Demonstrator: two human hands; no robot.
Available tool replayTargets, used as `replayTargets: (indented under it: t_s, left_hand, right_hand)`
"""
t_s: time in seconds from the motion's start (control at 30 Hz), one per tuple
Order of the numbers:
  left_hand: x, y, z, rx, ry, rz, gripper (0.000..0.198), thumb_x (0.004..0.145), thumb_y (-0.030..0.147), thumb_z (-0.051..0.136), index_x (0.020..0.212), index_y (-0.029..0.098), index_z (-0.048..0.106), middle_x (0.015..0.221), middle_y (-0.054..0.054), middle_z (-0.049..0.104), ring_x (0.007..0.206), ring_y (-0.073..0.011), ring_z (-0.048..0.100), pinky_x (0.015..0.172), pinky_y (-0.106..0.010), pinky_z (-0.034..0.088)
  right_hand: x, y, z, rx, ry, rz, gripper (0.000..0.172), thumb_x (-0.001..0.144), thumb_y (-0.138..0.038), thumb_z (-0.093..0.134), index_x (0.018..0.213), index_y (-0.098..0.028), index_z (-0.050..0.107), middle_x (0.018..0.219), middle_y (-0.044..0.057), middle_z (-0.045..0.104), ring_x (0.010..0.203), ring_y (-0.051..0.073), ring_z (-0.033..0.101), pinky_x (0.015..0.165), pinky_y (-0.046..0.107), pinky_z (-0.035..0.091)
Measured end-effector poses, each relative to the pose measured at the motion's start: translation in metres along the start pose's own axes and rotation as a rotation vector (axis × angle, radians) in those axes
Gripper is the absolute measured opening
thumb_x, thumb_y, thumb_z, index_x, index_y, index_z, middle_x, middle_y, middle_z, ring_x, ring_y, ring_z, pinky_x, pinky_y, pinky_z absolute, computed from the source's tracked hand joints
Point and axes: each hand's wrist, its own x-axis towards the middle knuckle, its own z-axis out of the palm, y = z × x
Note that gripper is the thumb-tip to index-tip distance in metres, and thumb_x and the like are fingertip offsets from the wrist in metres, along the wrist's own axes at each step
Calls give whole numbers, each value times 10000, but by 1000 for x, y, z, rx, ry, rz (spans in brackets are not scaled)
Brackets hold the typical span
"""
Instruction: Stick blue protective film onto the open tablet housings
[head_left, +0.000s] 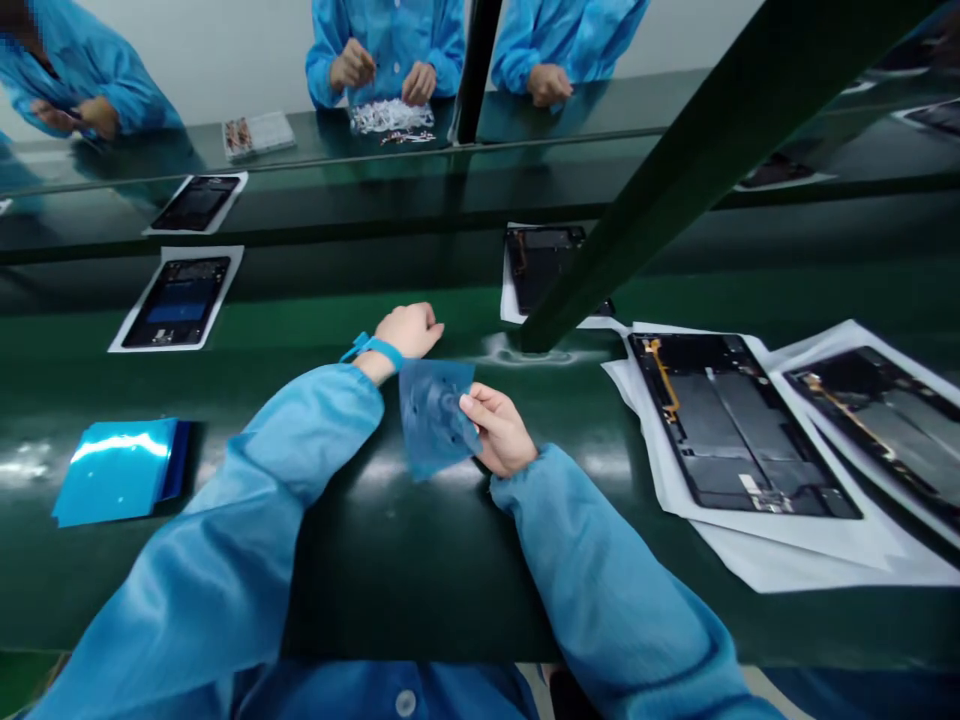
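My right hand (499, 432) pinches a see-through blue film sheet (435, 412) by its right edge and holds it just above the green table (375, 560). My left hand (409, 330) rests beyond the film with its fingers curled into a loose fist; I cannot make out anything in it. A blue strap circles that wrist. Both arms wear blue sleeves.
A stack of blue film sheets (120, 470) lies at the left. Opened tablets on white paper lie at the right (739, 425), (877, 420), behind the slanted green post (712, 150) and on the left (180, 300). Across the belt, other people in blue coats handle small parts (390, 115).
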Motion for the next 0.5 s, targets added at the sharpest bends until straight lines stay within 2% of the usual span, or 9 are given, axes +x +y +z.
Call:
replayTargets:
  t_s: [0.07, 0.13, 0.27, 0.33, 0.43, 0.5]
  left_hand:
    - [23, 25, 15, 14, -9, -17, 307, 963, 447, 586, 1011, 174, 717, 1056, -129, 755, 1063, -292, 702, 899, -366, 507]
    - [43, 49, 29, 23, -6, -46, 419, 976, 505, 568, 1146, 140, 683, 1172, -180, 727, 1142, -316, 687, 952, -385, 510]
    - [72, 92, 55, 22, 21, -134, 594, 982, 561, 550, 1298, 59, 586, 1305, -249, 651, 1244, -350, 642, 1039, -421, 488]
    - [82, 106, 64, 19, 35, -183, 582, 991, 505, 563, 1318, 24, 564, 1346, -280, 611, 1284, -364, 611, 1065, -444, 471]
    - [93, 117, 72, 3, 35, -230, 480, 1006, 320, 559, 1347, -17, 534, 1372, -310, 573, 1304, -358, 593, 1063, -462, 471]
    - [99, 119, 74, -17, 15, -228, 442, 1006, 296, 569, 1355, 25, 546, 1380, -255, 585, 1289, -322, 600, 1065, -476, 486]
  right_hand:
    - [0, -1, -3, 56, -17, 7, 441, 697, -452, 904, 679, -199, 543, 486, -92, 395, 438, 46, 303, 448, 184, 322]
    - [1, -2, -6, 113, -22, 3, 428, 704, -444, 896, 686, -202, 543, 509, -87, 398, 452, 51, 317, 460, 185, 351]
    - [6, -2, -13, 213, -12, -22, 370, 726, -427, 871, 748, -215, 569, 573, -72, 444, 488, 65, 377, 494, 189, 415]
    - [8, -1, -14, 249, -1, -34, 332, 751, -408, 846, 766, -224, 570, 596, -63, 465, 504, 79, 408, 516, 204, 450]
    - [12, 1, -15, 284, 13, -45, 289, 767, -384, 828, 786, -236, 580, 619, -51, 493, 519, 102, 432, 533, 234, 478]
    - [14, 2, -15, 302, 18, -48, 275, 773, -382, 822, 798, -242, 587, 631, -48, 509, 522, 109, 438, 545, 246, 489]
